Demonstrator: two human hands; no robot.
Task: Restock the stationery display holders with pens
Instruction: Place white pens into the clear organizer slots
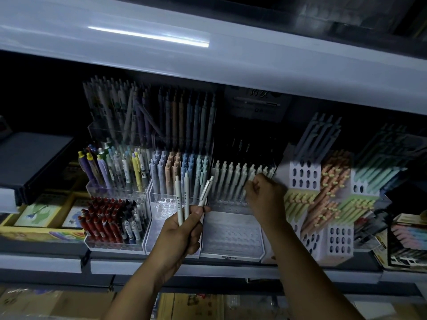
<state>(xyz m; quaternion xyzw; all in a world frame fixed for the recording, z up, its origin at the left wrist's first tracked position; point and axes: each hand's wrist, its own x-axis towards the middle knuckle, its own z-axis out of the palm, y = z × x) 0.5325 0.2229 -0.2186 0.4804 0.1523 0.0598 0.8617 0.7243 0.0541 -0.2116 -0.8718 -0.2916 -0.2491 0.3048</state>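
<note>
My left hand point(182, 229) is closed around three pale grey-white pens point(186, 197), held upright and fanned in front of the shelf. My right hand point(263, 195) reaches into the clear tiered pen holder point(231, 239) and pinches a pale pen point(252, 176) standing in its back row. That back row holds several matching pale pens point(231, 179). The holder's lower front tier shows bare holes.
Left of it stand a clear holder of pastel pens point(178, 172), one of red and black pens point(106, 222), and one of mixed coloured pens point(115, 167). White perforated holders with orange and green pens point(323, 199) sit to the right. A white shelf edge point(231, 63) overhangs.
</note>
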